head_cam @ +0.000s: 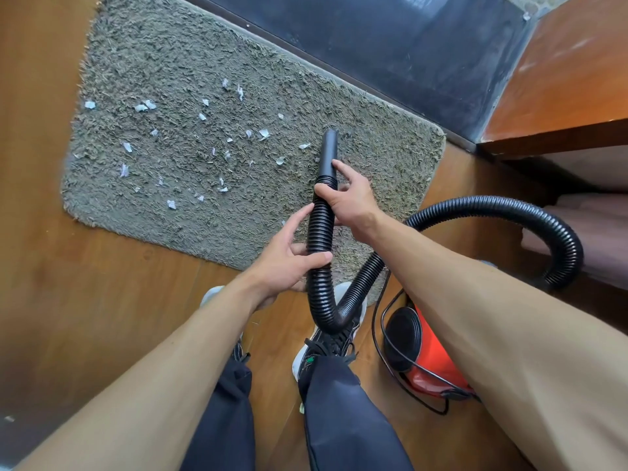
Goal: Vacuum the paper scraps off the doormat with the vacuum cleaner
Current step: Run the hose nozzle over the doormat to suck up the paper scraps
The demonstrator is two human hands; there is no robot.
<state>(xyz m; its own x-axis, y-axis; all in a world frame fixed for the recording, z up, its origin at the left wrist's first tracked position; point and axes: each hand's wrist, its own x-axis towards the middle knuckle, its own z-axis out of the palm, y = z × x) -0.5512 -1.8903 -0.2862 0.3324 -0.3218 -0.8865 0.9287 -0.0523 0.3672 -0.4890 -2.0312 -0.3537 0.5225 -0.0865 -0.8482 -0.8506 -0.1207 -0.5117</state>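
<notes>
A shaggy grey doormat (pixel 190 73) lies on the wooden floor, strewn with several small white paper scraps (pixel 145 106), mostly across its left and middle. I hold a black ribbed vacuum hose (pixel 320 226) over the mat's near right part. Its smooth nozzle (pixel 329 151) points away from me, above the pile, with a scrap just to its left. My right hand (pixel 350 195) grips the hose where the ribs meet the nozzle. My left hand (pixel 289 263) grips the ribbed part lower down. The hose loops right to the red vacuum cleaner body (pixel 431 362), partly hidden by my right forearm.
A dark door threshold (pixel 407 52) runs along the mat's far edge. Wooden furniture (pixel 560 83) stands at the right. My two feet in sneakers (pixel 326 338) stand at the mat's near edge. A thin black power cord (pixel 384 348) loops on the floor beside the vacuum.
</notes>
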